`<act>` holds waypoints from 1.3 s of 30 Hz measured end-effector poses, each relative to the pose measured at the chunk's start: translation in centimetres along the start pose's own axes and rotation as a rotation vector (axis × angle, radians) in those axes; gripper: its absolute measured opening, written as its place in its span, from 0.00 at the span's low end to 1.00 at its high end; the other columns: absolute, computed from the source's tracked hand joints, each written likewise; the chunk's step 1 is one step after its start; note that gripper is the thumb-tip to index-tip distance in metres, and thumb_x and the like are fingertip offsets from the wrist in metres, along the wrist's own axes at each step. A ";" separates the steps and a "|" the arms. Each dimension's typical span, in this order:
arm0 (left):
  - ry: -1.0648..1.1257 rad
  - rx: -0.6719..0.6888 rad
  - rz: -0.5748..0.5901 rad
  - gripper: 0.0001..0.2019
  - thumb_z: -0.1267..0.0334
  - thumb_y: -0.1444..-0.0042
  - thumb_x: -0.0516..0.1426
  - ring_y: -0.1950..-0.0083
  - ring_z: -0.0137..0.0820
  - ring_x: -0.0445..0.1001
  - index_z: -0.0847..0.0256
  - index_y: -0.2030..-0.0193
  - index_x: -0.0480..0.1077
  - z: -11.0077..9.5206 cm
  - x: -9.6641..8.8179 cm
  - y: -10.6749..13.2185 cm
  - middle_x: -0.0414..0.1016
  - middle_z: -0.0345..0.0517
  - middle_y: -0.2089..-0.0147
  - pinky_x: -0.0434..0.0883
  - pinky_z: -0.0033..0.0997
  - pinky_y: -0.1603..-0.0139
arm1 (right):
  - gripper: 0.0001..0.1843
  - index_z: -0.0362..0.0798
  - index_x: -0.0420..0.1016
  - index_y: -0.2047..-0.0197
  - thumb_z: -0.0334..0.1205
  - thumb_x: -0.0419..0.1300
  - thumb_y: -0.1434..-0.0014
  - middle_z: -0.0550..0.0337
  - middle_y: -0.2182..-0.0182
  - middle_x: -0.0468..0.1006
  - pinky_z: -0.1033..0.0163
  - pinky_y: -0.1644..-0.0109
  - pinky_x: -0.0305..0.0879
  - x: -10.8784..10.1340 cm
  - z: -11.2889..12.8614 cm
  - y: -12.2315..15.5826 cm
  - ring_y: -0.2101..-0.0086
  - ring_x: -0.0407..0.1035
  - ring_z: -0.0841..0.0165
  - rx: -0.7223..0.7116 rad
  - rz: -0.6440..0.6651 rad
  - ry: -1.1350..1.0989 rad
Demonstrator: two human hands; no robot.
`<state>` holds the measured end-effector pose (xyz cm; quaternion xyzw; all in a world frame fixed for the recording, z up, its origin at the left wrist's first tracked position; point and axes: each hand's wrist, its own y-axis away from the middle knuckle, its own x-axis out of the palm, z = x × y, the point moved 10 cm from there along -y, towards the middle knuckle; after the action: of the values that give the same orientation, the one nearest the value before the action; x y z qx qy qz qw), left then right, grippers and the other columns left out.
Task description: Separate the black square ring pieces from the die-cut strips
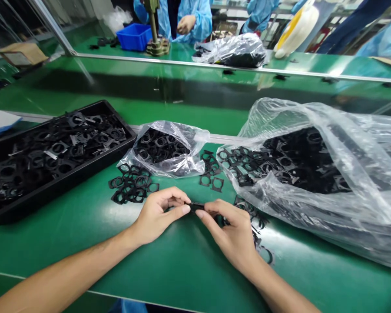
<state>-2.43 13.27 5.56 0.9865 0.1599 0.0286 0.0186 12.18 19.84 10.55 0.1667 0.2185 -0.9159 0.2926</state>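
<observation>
Between the fingertips of both hands is a small black plastic part [196, 207], seen nearly edge-on, so its full shape is hidden. My left hand [161, 213] pinches its left end and my right hand [231, 228] its right end. Just beyond my left hand lies a loose pile of black ring-shaped frames [132, 184]. More black frames [257, 226] are scattered beside and partly behind my right hand. A small clear bag [185, 167] of black frames sits past both hands, with a few loose square frames [211, 174] at its right.
A long black tray [68, 176] full of black parts stands at the left. To the right spreads a large clear plastic bag [313, 204], black frames spilling from its mouth. Across the green belt [169, 104], people in blue gowns [200, 19] work near a blue bin [135, 38].
</observation>
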 end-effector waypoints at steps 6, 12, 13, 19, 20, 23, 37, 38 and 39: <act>-0.020 0.043 0.023 0.02 0.68 0.45 0.66 0.65 0.25 0.77 0.60 0.65 0.78 -0.5 0.2 0.2 0.78 0.41 0.66 0.74 0.20 0.62 | 0.14 0.47 0.73 0.73 0.41 0.65 0.37 0.62 0.78 0.74 0.67 0.70 0.63 1.6 -2.1 0.1 0.76 0.67 0.71 0.240 0.136 -0.268; -0.051 0.042 0.010 0.02 0.68 0.45 0.66 0.68 0.25 0.77 0.61 0.66 0.78 -0.4 0.3 0.4 0.79 0.40 0.68 0.74 0.19 0.65 | 0.19 0.46 0.71 0.77 0.47 0.69 0.41 0.66 0.80 0.69 0.67 0.71 0.56 2.3 -2.9 0.5 0.77 0.60 0.74 0.403 0.189 -0.442; -0.064 0.038 0.014 0.01 0.67 0.44 0.66 0.69 0.25 0.77 0.61 0.66 0.78 -0.3 0.3 0.4 0.79 0.40 0.69 0.74 0.19 0.66 | 0.20 0.46 0.70 0.77 0.48 0.70 0.42 0.66 0.80 0.69 0.67 0.72 0.56 2.5 -3.1 0.7 0.77 0.61 0.74 0.446 0.191 -0.488; -0.364 0.431 0.020 0.12 0.75 0.37 0.57 0.55 0.29 0.81 0.61 0.53 0.79 -3.4 0.7 1.0 0.82 0.48 0.54 0.78 0.27 0.52 | 0.21 0.46 0.70 0.76 0.49 0.74 0.49 0.66 0.84 0.73 0.69 0.72 0.61 4.0 -4.7 1.6 0.80 0.65 0.75 0.715 0.188 -0.846; -0.429 0.535 0.025 0.13 0.77 0.38 0.57 0.51 0.30 0.81 0.61 0.52 0.79 -4.2 1.0 1.5 0.81 0.50 0.51 0.77 0.28 0.48 | 0.21 0.46 0.70 0.76 0.49 0.75 0.50 0.66 0.84 0.73 0.69 0.73 0.61 4.3 -4.9 1.8 0.81 0.65 0.75 0.758 0.194 -0.894; -0.543 0.746 0.042 0.12 0.78 0.40 0.59 0.51 0.31 0.80 0.62 0.53 0.79 -5.7 1.8 2.6 0.81 0.52 0.51 0.77 0.29 0.48 | 0.21 0.46 0.69 0.77 0.47 0.75 0.51 0.66 0.85 0.73 0.70 0.75 0.61 5.1 -5.4 2.3 0.83 0.65 0.76 0.850 0.215 -0.995; -0.516 0.822 0.025 0.09 0.78 0.40 0.61 0.61 0.32 0.79 0.63 0.57 0.77 -6.5 1.7 3.1 0.81 0.49 0.64 0.78 0.32 0.59 | 0.22 0.45 0.70 0.79 0.50 0.72 0.46 0.65 0.86 0.74 0.70 0.77 0.61 6.2 -5.6 3.0 0.85 0.67 0.76 0.895 0.304 -0.993; -0.509 0.810 0.018 0.09 0.78 0.40 0.61 0.62 0.32 0.79 0.62 0.57 0.77 -6.4 1.6 3.0 0.81 0.48 0.65 0.78 0.33 0.58 | 0.22 0.45 0.71 0.78 0.51 0.72 0.46 0.65 0.86 0.74 0.70 0.76 0.61 6.2 -5.6 3.1 0.85 0.67 0.75 0.890 0.313 -0.983; -0.502 0.790 0.010 0.08 0.77 0.39 0.61 0.62 0.32 0.78 0.62 0.57 0.77 -6.3 1.4 2.9 0.80 0.47 0.66 0.78 0.33 0.58 | 0.22 0.45 0.71 0.77 0.52 0.71 0.45 0.65 0.85 0.74 0.70 0.76 0.61 6.2 -5.6 3.1 0.85 0.66 0.75 0.883 0.324 -0.973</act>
<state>-0.55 11.12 12.01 0.8952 0.1445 -0.2739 -0.3205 10.26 17.47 2.20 -0.1299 -0.3604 -0.8346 0.3959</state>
